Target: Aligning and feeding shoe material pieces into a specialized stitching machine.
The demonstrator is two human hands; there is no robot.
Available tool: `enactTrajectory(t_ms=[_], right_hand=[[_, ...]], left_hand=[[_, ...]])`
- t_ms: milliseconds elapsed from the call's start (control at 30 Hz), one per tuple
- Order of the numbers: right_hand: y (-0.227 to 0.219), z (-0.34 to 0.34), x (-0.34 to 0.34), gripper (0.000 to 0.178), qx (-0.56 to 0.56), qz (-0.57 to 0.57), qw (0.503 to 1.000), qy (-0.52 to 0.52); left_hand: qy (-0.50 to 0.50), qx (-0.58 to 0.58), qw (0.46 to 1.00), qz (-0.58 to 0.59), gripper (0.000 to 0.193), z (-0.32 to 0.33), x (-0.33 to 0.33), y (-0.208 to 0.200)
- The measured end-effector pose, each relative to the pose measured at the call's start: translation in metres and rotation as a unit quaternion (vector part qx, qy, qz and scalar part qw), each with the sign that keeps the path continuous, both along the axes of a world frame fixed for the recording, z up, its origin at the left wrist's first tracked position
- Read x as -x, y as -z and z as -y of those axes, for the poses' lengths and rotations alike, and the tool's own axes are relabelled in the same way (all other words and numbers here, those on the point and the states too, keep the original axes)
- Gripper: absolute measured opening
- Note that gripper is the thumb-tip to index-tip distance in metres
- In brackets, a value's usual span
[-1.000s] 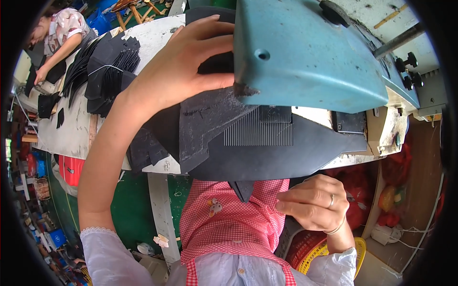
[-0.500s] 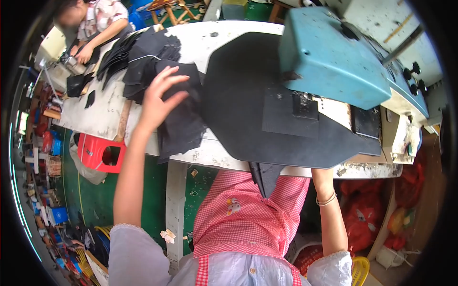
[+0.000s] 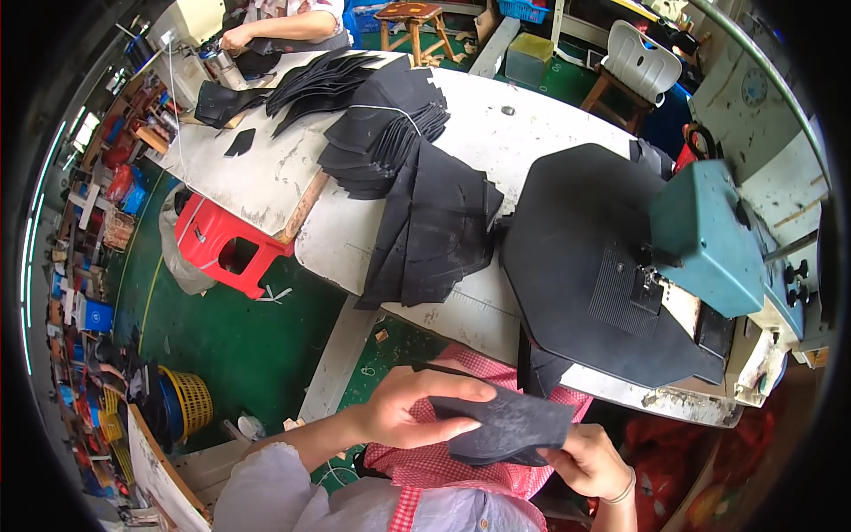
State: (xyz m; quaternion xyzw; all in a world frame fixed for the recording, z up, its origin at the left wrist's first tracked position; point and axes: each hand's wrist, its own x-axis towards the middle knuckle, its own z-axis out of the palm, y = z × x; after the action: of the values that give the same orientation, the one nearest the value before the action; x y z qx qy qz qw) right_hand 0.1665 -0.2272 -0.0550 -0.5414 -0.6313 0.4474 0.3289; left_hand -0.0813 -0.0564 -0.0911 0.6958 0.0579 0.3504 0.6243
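Observation:
Low over my lap, both hands hold one black cut piece of fabric (image 3: 510,427). My left hand (image 3: 417,410) grips its left end, thumb on top. My right hand (image 3: 592,461) pinches its lower right edge from below. Above them, on the white worktable (image 3: 266,173), a fanned stack of black cut pieces (image 3: 434,226) hangs over the front edge. To the right stands a teal machine (image 3: 709,239) over a large black flat pad (image 3: 585,257).
More black pieces (image 3: 377,115) are piled farther back on the table, where another person (image 3: 284,22) works at the far end. A red plastic stool (image 3: 226,248) and a yellow basket (image 3: 186,403) stand on the green floor at left. A white chair (image 3: 647,58) is behind the table.
My left hand has come off the stack on the table and down to my lap with a black piece. My right hand has risen to hold that piece too.

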Motion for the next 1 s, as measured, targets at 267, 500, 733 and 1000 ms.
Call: enactTrajectory(t_ms=[267,500,733,1000], right_hand=[[-0.004,0.002,-0.001,0.034,0.036,-0.062,0.966,0.247],[-0.043,-0.014,-0.013,0.06,-0.179,0.226,0.925,0.246],[-0.035,-0.034,-0.041,0.051,-0.261,0.343,0.882,0.191],[-0.029,-0.042,-0.051,0.04,-0.332,0.281,0.88,0.192]], left_hand=[[-0.016,-0.397,0.902,-0.166,0.06,-0.035,-0.086,-0.068],[0.011,-0.473,0.854,-0.217,0.064,-0.053,-0.119,-0.062],[0.013,-0.459,0.864,-0.206,0.057,-0.059,-0.134,-0.069],[0.044,-0.456,0.855,-0.242,0.056,-0.063,-0.14,-0.073]])
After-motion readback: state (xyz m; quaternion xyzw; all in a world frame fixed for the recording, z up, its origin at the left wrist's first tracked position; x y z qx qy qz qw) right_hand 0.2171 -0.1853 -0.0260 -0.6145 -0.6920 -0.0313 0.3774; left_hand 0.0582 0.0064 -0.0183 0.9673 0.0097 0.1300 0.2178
